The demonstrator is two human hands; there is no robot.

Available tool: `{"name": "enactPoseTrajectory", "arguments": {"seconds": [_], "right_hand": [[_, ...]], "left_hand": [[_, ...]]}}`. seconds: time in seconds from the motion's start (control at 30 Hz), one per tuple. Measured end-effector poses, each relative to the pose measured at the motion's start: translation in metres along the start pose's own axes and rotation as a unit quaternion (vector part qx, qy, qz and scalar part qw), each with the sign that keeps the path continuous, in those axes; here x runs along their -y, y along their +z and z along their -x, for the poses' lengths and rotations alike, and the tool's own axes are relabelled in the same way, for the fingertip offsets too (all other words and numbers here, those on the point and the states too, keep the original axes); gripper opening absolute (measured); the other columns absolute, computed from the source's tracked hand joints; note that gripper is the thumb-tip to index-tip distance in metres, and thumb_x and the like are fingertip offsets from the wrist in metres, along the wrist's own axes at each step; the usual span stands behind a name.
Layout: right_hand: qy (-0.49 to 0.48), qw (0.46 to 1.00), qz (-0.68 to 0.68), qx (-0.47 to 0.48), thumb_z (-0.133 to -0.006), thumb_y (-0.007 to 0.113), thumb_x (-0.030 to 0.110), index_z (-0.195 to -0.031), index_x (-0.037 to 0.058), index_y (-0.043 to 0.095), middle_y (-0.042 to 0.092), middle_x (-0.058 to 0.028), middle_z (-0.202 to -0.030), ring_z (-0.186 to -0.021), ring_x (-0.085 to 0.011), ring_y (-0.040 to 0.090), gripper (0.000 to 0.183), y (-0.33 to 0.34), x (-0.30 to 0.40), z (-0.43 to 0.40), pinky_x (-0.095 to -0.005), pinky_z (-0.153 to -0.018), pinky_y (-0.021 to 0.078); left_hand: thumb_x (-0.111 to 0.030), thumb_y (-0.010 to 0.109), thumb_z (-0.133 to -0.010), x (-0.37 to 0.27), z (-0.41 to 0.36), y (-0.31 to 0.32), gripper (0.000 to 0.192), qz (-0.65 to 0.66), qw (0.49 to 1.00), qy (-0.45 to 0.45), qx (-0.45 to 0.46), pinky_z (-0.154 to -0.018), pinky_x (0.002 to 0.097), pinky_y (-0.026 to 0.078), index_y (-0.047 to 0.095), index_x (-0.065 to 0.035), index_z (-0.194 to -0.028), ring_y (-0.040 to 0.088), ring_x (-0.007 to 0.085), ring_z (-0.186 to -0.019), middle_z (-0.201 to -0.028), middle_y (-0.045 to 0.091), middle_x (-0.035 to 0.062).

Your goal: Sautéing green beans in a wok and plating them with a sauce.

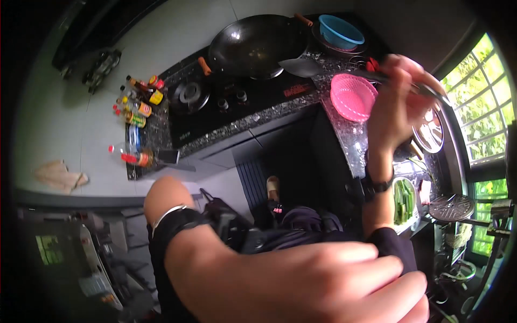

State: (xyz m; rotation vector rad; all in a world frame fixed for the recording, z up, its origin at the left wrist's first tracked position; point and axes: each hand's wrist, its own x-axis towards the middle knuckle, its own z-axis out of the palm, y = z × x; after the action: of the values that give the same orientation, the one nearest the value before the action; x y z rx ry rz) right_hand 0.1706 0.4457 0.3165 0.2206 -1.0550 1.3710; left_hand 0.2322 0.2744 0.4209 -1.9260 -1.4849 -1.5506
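Observation:
My right hand (398, 103), somewhat blurred, is raised over the counter at the upper right and grips the handle of a dark cooking spatula (299, 68). The spatula's broad head points left, in front of the rim of a large black wok (258, 46) as seen from here. Below the handle stands a pink perforated plastic basket (352, 97). My left hand (335, 278) is very close to the camera at the bottom, its fingers curled and its palm side hidden, so whether it holds anything cannot be told.
Beside the wok are a blue plastic basin (341, 32) and a bare gas burner (189, 97). Several sauce bottles (137, 109) line the counter's left end. A tray of cut green vegetables (404, 202) and a shiny metal lid (429, 131) lie right, near a barred window (484, 97).

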Motion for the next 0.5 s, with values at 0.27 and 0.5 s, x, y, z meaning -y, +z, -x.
{"name": "enactPoseTrajectory", "arguments": {"seconds": [0.27, 0.5], "right_hand": [[0.138, 0.973, 0.146, 0.116, -0.075, 0.068, 0.001, -0.079, 0.0033, 0.045, 0.048, -0.0009, -0.072, -0.059, -0.0063, 0.047, 0.024, 0.063, -0.176, 0.052, -0.0194, -0.053, 0.041], [0.118, 0.954, 0.249, 0.121, -0.068, 0.073, 0.008, -0.07, 0.0025, 0.041, 0.045, -0.0094, -0.069, -0.061, -0.0197, 0.047, 0.032, 0.069, -0.249, 0.102, -0.0305, -0.054, 0.0391]], "left_hand": [[-0.035, 0.056, -0.08, 0.035, 0.032, -0.123, 0.022, -0.142, 0.984, -0.098, -0.055, -0.057, 0.0266, 0.051, 0.057, -0.0178, -0.095, 0.059, 0.0189, -0.067, -0.085, 0.062, 0.0001], [-0.004, 0.063, -0.072, 0.154, 0.11, -0.148, 0.025, 0.135, 0.923, -0.332, 0.142, -0.07, 0.0245, 0.048, 0.061, 0.0048, -0.096, 0.061, 0.0197, -0.071, -0.077, 0.06, 0.0091]]}}
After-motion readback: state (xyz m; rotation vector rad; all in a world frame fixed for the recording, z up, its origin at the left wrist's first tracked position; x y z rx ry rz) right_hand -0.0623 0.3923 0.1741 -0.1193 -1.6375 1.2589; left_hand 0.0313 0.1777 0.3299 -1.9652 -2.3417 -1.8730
